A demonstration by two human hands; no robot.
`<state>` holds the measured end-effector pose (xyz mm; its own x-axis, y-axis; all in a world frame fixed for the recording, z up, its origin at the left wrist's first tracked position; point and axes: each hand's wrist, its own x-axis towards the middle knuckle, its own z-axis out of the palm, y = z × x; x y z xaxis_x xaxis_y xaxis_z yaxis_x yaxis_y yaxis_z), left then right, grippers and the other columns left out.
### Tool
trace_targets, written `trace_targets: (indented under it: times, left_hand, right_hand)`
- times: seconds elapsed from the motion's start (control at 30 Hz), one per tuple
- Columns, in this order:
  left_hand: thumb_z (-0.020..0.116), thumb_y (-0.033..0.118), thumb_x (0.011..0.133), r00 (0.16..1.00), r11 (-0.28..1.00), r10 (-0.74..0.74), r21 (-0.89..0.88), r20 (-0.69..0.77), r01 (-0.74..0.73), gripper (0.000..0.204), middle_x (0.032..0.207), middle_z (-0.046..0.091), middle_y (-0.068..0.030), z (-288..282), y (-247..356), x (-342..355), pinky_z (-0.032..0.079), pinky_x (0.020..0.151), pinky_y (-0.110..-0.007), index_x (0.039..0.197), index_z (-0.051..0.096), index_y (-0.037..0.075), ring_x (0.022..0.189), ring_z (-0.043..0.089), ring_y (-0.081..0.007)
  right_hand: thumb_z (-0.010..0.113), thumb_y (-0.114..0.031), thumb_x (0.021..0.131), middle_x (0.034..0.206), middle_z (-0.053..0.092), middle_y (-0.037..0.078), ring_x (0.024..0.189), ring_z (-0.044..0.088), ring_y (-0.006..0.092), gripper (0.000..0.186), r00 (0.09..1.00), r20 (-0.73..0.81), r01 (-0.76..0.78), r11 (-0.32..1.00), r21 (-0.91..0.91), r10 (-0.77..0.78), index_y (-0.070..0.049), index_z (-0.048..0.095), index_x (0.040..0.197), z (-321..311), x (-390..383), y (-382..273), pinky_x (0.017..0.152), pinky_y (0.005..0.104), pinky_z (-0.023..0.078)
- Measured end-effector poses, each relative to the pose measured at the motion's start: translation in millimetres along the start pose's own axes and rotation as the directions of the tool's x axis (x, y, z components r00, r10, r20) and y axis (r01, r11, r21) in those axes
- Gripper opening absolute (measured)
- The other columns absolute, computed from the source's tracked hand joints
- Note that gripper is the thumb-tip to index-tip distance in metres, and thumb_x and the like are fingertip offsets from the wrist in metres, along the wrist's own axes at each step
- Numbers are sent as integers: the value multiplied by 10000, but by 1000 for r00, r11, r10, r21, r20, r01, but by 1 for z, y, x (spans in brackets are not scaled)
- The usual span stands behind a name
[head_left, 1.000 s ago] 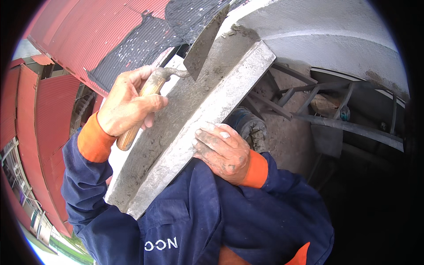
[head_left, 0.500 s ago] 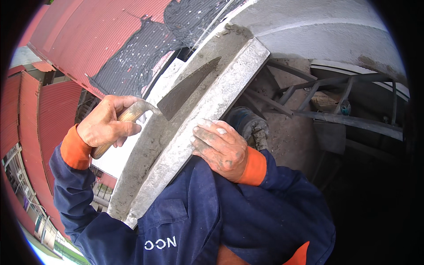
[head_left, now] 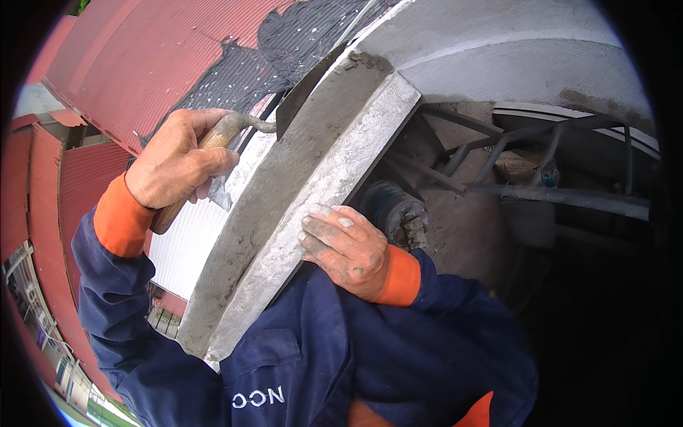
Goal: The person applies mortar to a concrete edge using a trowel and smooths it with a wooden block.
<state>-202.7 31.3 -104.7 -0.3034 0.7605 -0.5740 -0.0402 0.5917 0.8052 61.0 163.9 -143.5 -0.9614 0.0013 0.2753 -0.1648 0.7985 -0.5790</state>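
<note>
My left hand (head_left: 181, 162) is closed around the wooden handle of a trowel (head_left: 302, 96). The trowel's grey blade tilts on edge along the outer side of a concrete ledge (head_left: 284, 171), which is coated in damp grey mortar. From the handle, a bent metal neck runs to the blade. My right hand (head_left: 348, 249) lies with its fingers flat over the ledge's paler inner rim, holding nothing. Mortar smears its fingers.
A curved grey wall (head_left: 512, 64) meets the ledge's far end. On the right, a metal ladder (head_left: 562, 192) lies near a mortar-stained bucket (head_left: 391, 206). Beyond the ledge are red corrugated roofs (head_left: 163, 57) and dark netting (head_left: 228, 78) below.
My left hand has risen slightly, and the trowel blade has moved from the ledge's mortared face to its outer edge, tilting up. My right hand stays on the rim.
</note>
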Motion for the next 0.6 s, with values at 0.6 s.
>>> trace_targets:
  times: [0.6]
  left_hand:
    - [553,61,785,996,989,43,135,75,-52,366,641,528,-55,5,15,18,455,392,-255,1116,584,-94,435,537,-116]
  right_hand:
    - [806,-133,683,1083,692,96,1092,645,262,287,999,30,29,999,25,-30,-46,720,943,-2,1,5,905,393,517]
